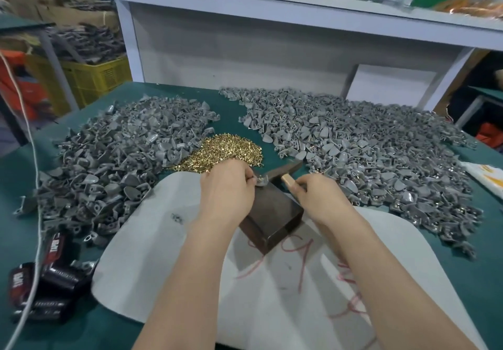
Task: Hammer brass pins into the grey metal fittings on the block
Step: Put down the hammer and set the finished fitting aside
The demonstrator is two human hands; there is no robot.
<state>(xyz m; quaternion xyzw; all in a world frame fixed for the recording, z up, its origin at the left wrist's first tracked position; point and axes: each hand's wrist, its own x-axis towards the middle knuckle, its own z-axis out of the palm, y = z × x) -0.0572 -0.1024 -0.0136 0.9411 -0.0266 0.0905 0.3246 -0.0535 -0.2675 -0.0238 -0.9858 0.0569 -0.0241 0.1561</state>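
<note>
A dark brown block [275, 213] lies on a white sheet [168, 240] in front of me. My left hand [227, 190] pinches a small grey metal fitting [260, 181] at the block's far edge. My right hand [317, 196] grips the wooden handle of a hammer [283, 171], whose dark head lies just behind the fitting. A heap of brass pins [226, 149] sits right behind my left hand. Whether a pin stands in the fitting is hidden by my fingers.
Large heaps of grey fittings lie left [109, 164] and right [367, 148] on the green table [16, 175]. Black and red packets [46, 276] and a white cord [30, 137] are at the left. A white shelf unit [245, 36] stands behind.
</note>
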